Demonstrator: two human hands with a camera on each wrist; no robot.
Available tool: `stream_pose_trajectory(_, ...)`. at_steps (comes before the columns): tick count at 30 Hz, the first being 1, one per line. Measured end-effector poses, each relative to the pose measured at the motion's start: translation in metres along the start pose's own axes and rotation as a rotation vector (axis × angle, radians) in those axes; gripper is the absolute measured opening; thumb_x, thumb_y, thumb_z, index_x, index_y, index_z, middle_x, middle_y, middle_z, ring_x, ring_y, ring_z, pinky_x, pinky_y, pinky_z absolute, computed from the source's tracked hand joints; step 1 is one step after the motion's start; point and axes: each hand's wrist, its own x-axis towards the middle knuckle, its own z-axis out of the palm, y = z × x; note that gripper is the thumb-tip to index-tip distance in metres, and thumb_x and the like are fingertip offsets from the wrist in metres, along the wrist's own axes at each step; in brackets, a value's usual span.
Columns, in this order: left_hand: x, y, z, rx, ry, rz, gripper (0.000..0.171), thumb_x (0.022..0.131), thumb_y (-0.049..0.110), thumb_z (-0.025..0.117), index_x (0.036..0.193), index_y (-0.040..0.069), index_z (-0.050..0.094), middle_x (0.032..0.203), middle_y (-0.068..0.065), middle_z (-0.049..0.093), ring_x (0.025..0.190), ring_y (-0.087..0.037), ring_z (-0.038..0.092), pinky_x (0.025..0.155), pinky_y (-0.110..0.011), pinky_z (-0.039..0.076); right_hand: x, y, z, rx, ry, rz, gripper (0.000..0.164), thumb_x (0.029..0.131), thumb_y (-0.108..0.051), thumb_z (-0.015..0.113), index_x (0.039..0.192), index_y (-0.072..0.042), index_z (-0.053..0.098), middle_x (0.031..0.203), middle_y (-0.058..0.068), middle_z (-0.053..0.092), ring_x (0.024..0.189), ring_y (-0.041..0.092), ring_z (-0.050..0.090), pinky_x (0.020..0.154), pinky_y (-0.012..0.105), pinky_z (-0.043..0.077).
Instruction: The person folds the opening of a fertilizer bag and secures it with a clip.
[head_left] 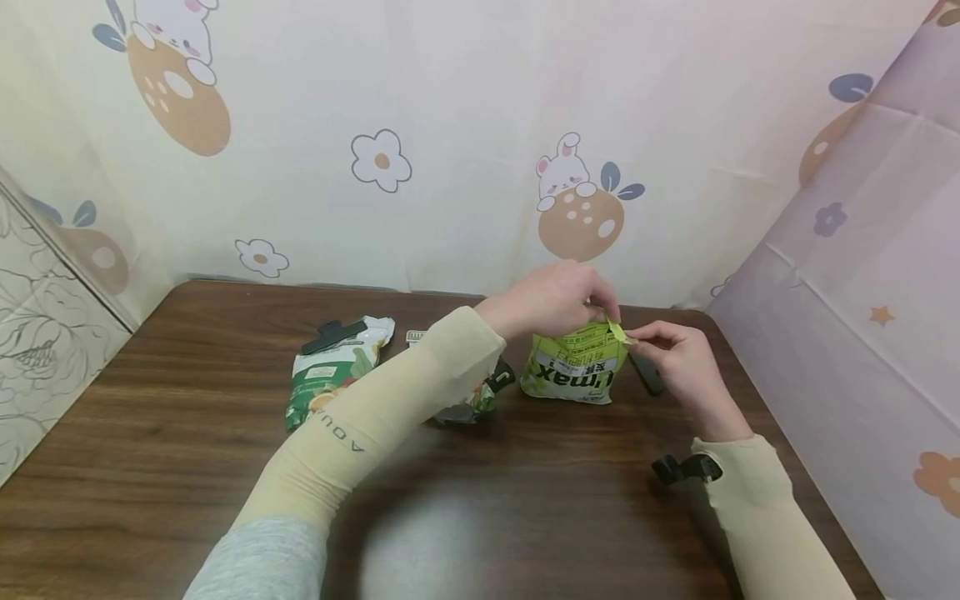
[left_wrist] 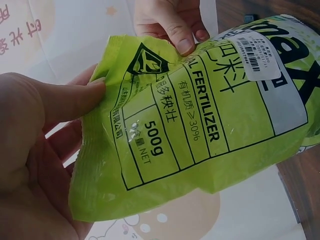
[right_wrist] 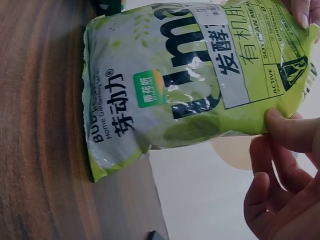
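Observation:
A lime-green fertilizer bag (head_left: 573, 367) marked 500g stands on the table, its lower end resting on the wood. Its top edge is pinched between the thumb and fingers of my left hand (head_left: 558, 296), which comes over from the left. My right hand (head_left: 682, 358) pinches the bag's top right corner, as the right wrist view also shows with the thumb (right_wrist: 292, 131) on the front. A white barcode sticker (left_wrist: 256, 59) is on the printed face. Beside my right hand, partly behind it, lies a dark flat object (head_left: 647, 373).
On the left stands a green and white bag (head_left: 330, 375) with a black clip (head_left: 332, 335) across its top. Another bag (head_left: 480, 400) with a black clip (head_left: 501, 377) is mostly hidden by my left forearm. Patterned cloth (head_left: 465, 167) hangs behind the brown table (head_left: 150, 433).

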Motion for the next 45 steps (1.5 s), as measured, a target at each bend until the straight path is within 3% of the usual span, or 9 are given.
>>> stream_pose_trajectory(5,-0.001,0.001,0.001,0.007,-0.003,0.010,0.020,0.099,0.013,0.060,0.099,0.024,0.077,0.104,0.013,0.070,0.093,-0.004,0.060,0.084,-0.023,0.045,0.000,-0.001,-0.005,-0.018,-0.068,0.005,0.021,0.096,-0.008,0.066,0.113,0.003,0.069,0.102,-0.011,0.068,0.096,0.006,0.062,0.081,0.020,0.047)
stream_pose_trajectory(8,-0.002,0.002,0.002,0.011,0.004,0.016,0.020,0.100,0.013,0.059,0.096,0.023,0.077,0.102,0.013,0.069,0.092,-0.003,0.059,0.083,-0.022,0.044,-0.001,-0.002,-0.006,0.027,-0.108,0.039,0.026,0.101,-0.014,0.060,0.122,0.000,0.065,0.115,-0.007,0.065,0.107,0.009,0.057,0.087,0.024,0.043)
stream_pose_trajectory(12,-0.003,0.002,0.004,0.009,0.011,0.021,0.021,0.099,0.012,0.060,0.095,0.024,0.077,0.101,0.014,0.070,0.091,-0.002,0.059,0.082,-0.021,0.044,-0.001,-0.001,-0.003,0.133,-0.125,0.042,0.029,0.105,-0.022,0.052,0.125,-0.005,0.065,0.121,-0.006,0.062,0.107,0.012,0.054,0.086,0.026,0.043)
stream_pose_trajectory(17,-0.003,0.002,0.005,0.007,-0.005,0.026,0.021,0.097,0.012,0.061,0.095,0.025,0.077,0.101,0.015,0.069,0.091,-0.002,0.059,0.082,-0.021,0.044,-0.003,-0.005,0.002,0.163,-0.130,0.040,0.027,0.103,-0.028,0.056,0.121,-0.010,0.067,0.111,-0.013,0.064,0.096,0.010,0.056,0.082,0.023,0.045)
stream_pose_trajectory(24,-0.003,0.003,0.006,0.041,0.003,0.038,0.021,0.097,0.012,0.060,0.096,0.025,0.077,0.100,0.015,0.069,0.088,-0.003,0.058,0.081,-0.021,0.043,-0.004,-0.005,0.006,0.091,-0.123,0.054,0.035,0.098,-0.027,0.065,0.122,-0.002,0.065,0.109,-0.011,0.067,0.101,0.010,0.059,0.083,0.022,0.047)
stream_pose_trajectory(28,-0.004,0.004,0.005,0.047,-0.018,0.011,0.020,0.094,0.014,0.060,0.096,0.026,0.077,0.095,0.014,0.067,0.084,-0.006,0.056,0.074,-0.023,0.044,-0.003,-0.003,0.009,0.102,-0.096,0.035,0.028,0.096,-0.024,0.069,0.114,-0.003,0.069,0.102,-0.008,0.069,0.095,0.011,0.061,0.079,0.023,0.049)
stream_pose_trajectory(33,-0.004,0.008,0.004,0.079,-0.028,-0.046,0.015,0.093,0.030,0.061,0.095,0.029,0.076,0.093,0.016,0.065,0.086,-0.005,0.057,0.072,-0.026,0.044,-0.001,0.002,0.010,0.151,-0.073,0.010,0.018,0.095,-0.018,0.070,0.107,-0.005,0.071,0.098,-0.007,0.070,0.091,0.010,0.062,0.077,0.023,0.050)
stream_pose_trajectory(37,-0.004,0.010,0.005,0.119,0.001,-0.068,0.013,0.094,0.039,0.062,0.092,0.033,0.073,0.093,0.018,0.065,0.088,-0.003,0.057,0.072,-0.026,0.045,-0.001,0.005,0.010,0.143,-0.061,0.001,0.017,0.095,-0.017,0.070,0.106,-0.004,0.071,0.096,-0.009,0.070,0.090,0.009,0.062,0.076,0.022,0.050)
stream_pose_trajectory(45,-0.002,0.006,0.009,0.092,0.107,-0.088,0.009,0.092,0.032,0.072,0.098,0.026,0.075,0.093,0.015,0.069,0.086,0.000,0.060,0.075,-0.023,0.046,-0.001,0.002,0.010,0.157,-0.062,0.006,0.018,0.094,-0.016,0.071,0.107,-0.004,0.071,0.097,-0.009,0.070,0.092,0.009,0.062,0.076,0.020,0.050)
